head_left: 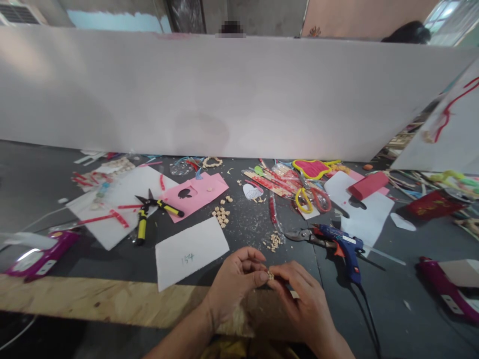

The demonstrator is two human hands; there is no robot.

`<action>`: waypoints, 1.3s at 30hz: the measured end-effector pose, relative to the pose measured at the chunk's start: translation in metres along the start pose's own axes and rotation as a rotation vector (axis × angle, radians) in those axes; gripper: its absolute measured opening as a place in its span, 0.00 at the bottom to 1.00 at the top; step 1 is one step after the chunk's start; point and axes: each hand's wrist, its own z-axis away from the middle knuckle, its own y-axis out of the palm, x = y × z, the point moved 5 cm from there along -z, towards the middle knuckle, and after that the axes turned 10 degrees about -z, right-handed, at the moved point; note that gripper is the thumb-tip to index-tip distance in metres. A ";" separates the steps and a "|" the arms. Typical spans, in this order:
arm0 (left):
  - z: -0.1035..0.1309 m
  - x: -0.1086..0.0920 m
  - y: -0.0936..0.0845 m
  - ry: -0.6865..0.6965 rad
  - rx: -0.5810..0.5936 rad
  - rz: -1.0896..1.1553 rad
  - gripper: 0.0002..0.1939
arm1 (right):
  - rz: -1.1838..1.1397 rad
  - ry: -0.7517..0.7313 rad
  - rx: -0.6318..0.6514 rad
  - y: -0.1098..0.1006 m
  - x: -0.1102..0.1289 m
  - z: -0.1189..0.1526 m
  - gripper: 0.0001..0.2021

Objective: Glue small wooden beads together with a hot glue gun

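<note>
Left hand (237,280) and right hand (305,297) pinch one small, knobbly tan piece (270,274) between fingertips. Ahead: one heap of stubby pellets (275,242). Right: one blue plastic glue gun (348,245).

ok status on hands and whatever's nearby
Left fingers and right fingers on small beige piece. Loose beige pieces just beyond. Blue glue gun off right, untouched.
</note>
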 end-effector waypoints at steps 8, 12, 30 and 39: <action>0.001 0.003 0.001 0.005 0.034 0.095 0.15 | -0.063 -0.006 -0.061 -0.001 0.001 0.002 0.08; 0.000 0.004 0.002 0.006 0.064 0.146 0.15 | -0.079 0.005 -0.048 -0.001 0.000 0.002 0.09; 0.001 0.005 0.004 -0.043 0.075 0.179 0.17 | -0.127 0.031 -0.032 0.001 -0.001 0.001 0.08; 0.001 0.006 0.005 -0.057 0.073 0.225 0.19 | -0.142 0.065 -0.061 0.003 -0.002 0.003 0.08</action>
